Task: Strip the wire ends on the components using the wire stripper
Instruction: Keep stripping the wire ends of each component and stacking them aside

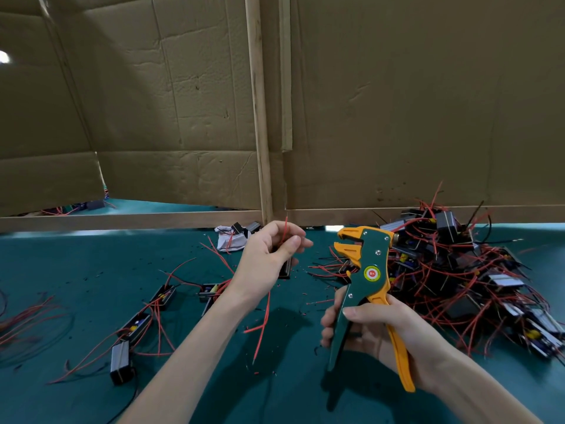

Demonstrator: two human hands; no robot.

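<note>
My right hand (376,328) grips the handles of a green and orange wire stripper (368,280), held upright above the table with its orange jaws pointing left. My left hand (269,261) is raised to the left of the jaws and holds a small black component (286,267). Its thumb and fingers pinch that component's red wire (285,231), whose end sticks up. More red wires (263,325) hang down below this hand. A gap separates the wire end from the stripper jaws.
A big tangled heap of black components with red wires (464,283) lies at the right. Several separate components (134,327) lie at the left on the teal table (76,270). Cardboard walls on a wooden frame (260,117) close off the back. Insulation scraps dot the table.
</note>
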